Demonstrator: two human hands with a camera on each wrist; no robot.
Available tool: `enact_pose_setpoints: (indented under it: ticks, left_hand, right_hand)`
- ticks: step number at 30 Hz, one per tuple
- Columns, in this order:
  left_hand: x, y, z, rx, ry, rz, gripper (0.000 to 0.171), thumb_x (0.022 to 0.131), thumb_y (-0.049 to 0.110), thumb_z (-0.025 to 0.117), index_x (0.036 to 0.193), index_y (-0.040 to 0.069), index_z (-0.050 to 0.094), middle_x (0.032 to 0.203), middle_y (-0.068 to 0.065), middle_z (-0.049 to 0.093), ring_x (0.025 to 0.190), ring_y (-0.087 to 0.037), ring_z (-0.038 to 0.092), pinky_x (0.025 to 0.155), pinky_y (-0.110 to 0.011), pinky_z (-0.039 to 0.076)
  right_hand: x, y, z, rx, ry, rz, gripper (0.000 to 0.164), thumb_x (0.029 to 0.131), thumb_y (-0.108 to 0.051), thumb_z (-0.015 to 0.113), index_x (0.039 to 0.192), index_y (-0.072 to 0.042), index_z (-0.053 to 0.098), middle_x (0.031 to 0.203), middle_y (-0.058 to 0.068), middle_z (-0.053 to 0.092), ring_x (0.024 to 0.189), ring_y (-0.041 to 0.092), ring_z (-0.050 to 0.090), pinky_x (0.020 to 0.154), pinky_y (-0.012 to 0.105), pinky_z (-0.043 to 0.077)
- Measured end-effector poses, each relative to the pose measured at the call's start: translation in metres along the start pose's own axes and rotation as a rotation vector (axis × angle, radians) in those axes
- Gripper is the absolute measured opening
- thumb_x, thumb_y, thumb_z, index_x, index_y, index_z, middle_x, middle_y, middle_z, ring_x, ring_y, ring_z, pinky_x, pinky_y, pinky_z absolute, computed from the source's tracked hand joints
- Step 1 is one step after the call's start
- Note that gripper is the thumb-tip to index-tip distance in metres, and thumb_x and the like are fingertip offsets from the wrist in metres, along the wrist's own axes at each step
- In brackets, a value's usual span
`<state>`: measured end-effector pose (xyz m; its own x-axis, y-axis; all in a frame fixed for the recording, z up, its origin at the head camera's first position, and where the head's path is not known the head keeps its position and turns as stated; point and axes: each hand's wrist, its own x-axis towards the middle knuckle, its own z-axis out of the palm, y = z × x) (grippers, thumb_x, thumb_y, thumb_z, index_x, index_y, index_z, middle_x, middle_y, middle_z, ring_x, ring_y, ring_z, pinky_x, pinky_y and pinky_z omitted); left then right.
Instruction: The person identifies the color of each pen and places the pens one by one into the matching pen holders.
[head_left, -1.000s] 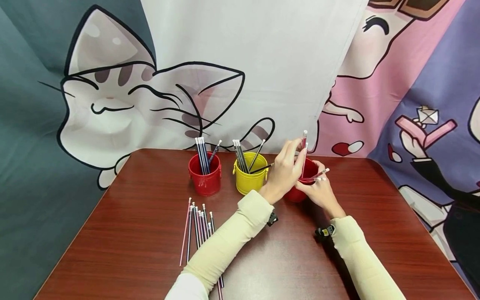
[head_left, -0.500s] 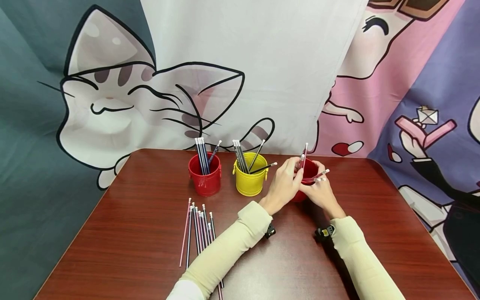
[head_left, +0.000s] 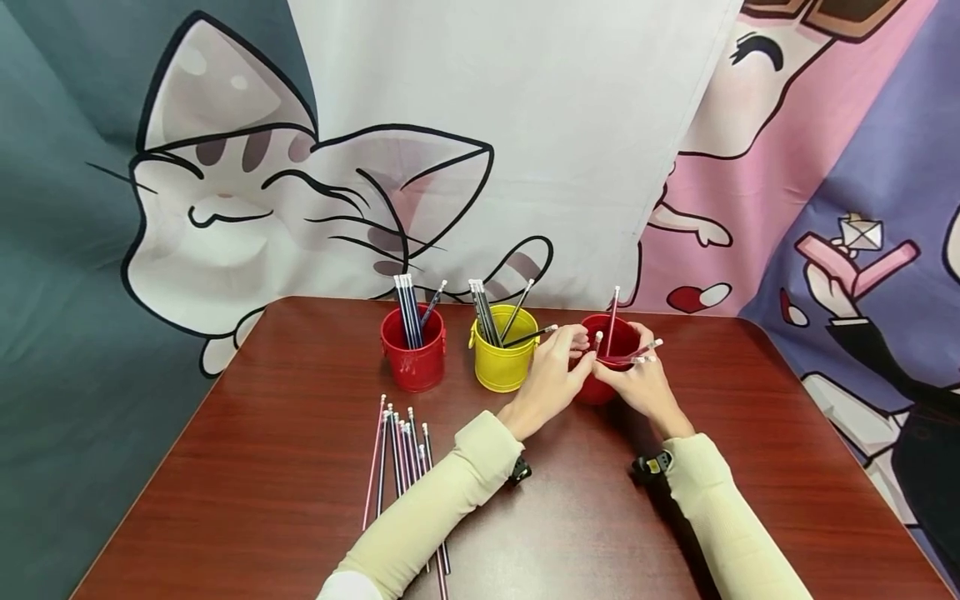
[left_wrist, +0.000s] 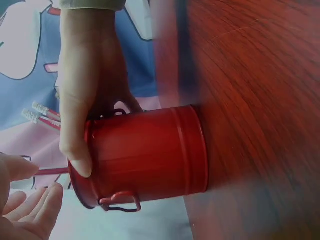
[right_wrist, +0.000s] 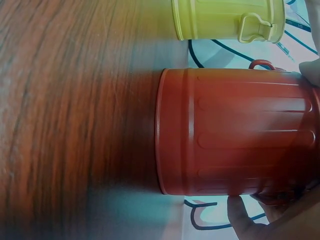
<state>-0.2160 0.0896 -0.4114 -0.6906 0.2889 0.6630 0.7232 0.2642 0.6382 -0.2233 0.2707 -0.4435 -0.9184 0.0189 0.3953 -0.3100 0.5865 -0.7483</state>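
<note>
Here, in the head view, the right hand (head_left: 641,387) grips the rightmost red bucket (head_left: 596,390) near the table's (head_left: 262,433) far edge, probably to steady it; the left hand (head_left: 547,375) is at its rim, fingers parted. One red pencil (head_left: 612,321) leans, seemingly propped by the rim. In the left-wrist view, the right thumb (left_wrist: 80,160) presses over the rim. The right-wrist view shows the yellow bucket (right_wrist: 225,20) just beside.

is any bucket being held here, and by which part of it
Yes: the rightmost red bucket, held at its rim and upper wall by the right hand.
</note>
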Motion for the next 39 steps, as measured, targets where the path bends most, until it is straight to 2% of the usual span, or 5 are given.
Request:
enact_pose_setpoints:
  ticks: [5,18,25,32,39]
  left_hand:
    - [-0.009,-0.001,-0.009,-0.022,-0.036,-0.022,0.029,0.085,0.006,0.063,0.11,-0.003,0.052,0.099,-0.014,0.059,0.09,-0.016,0.061,0.078,-0.017,0.049]
    - [-0.045,0.001,-0.075,0.165,-0.23,-0.101,0.003,0.082,0.005,0.059,0.082,0.007,0.061,0.077,0.001,0.06,0.068,-0.006,0.056,0.062,-0.014,0.047]
    - [-0.069,-0.021,-0.13,0.207,-0.037,-0.095,0.006,0.079,0.007,0.066,0.082,0.01,0.062,0.077,0.003,0.061,0.065,-0.006,0.056,0.058,-0.021,0.05]
    - [-0.068,-0.058,-0.184,0.179,0.227,-0.039,0.017,0.078,0.01,0.07,0.092,0.005,0.061,0.091,-0.002,0.059,0.076,-0.018,0.055,0.064,-0.03,0.047]
    - [-0.061,-0.087,-0.215,0.182,0.227,-0.306,0.066,0.071,0.037,0.076,0.125,0.011,0.047,0.125,-0.004,0.045,0.11,-0.023,0.044,0.085,-0.042,0.045]
  right_hand:
    - [-0.002,-0.001,-0.001,0.033,-0.02,0.023,0.084,0.07,-0.019,0.079,0.135,-0.003,0.027,0.127,0.017,0.045,0.111,0.031,0.047,0.086,0.025,0.041]
    - [0.0,0.0,0.0,0.07,-0.027,0.052,0.083,0.071,-0.028,0.079,0.133,-0.006,0.028,0.125,0.011,0.046,0.111,0.025,0.047,0.087,0.029,0.041]
    - [-0.002,-0.012,-0.008,0.071,-0.059,0.063,0.082,0.073,-0.024,0.078,0.133,-0.002,0.027,0.127,0.016,0.044,0.112,0.029,0.046,0.086,0.023,0.041]
    - [-0.007,-0.035,-0.017,0.082,-0.11,0.079,0.08,0.075,-0.017,0.076,0.134,0.001,0.025,0.129,0.021,0.041,0.114,0.034,0.044,0.083,0.017,0.039]
    - [-0.007,-0.03,-0.018,0.103,-0.166,0.082,0.089,0.074,-0.018,0.076,0.139,-0.001,0.018,0.132,0.02,0.039,0.118,0.034,0.04,0.092,0.041,0.044]
